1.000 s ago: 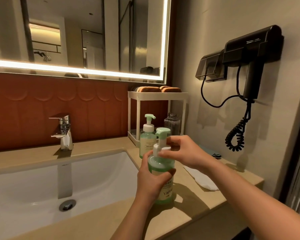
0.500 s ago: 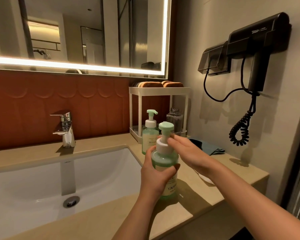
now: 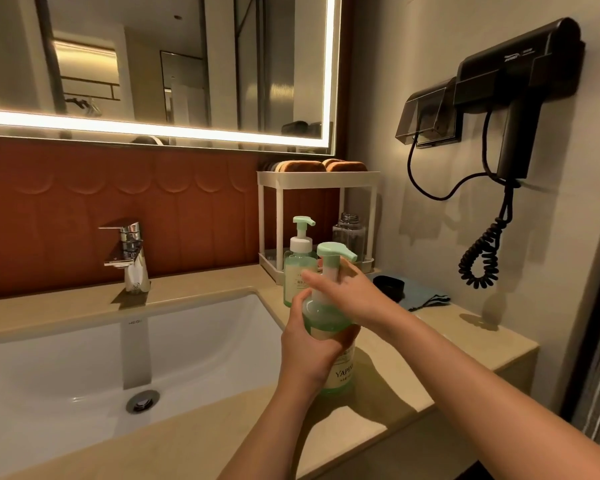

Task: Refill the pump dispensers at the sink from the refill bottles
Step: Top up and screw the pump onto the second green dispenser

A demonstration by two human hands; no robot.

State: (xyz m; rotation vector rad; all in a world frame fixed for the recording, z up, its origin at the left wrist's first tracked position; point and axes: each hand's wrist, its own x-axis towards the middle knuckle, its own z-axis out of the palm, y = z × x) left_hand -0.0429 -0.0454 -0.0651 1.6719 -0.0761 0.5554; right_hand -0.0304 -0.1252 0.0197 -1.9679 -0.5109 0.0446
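A green pump dispenser [image 3: 340, 374] labelled "YAPIN" stands on the beige counter right of the sink. My left hand [image 3: 312, 344] grips its body from the left. My right hand [image 3: 347, 292] wraps around the white collar under the green pump head [image 3: 335, 252]. A second green pump dispenser [image 3: 298, 268] stands just behind, in front of the rack. A clear bottle [image 3: 349, 235] without a cap stands on the rack's lower tier.
The white basin [image 3: 84, 368] and chrome tap [image 3: 132, 258] lie to the left. A white two-tier rack [image 3: 317, 176] holds brown pads on top. A blue cloth and a black item [image 3: 416, 294] lie at the back right. A wall hairdryer [image 3: 513, 81] hangs with its coiled cord.
My right hand has turned around the pump collar, its fingers now pointing left across the neck. The pump head's nozzle now points right. My view has tilted slightly.
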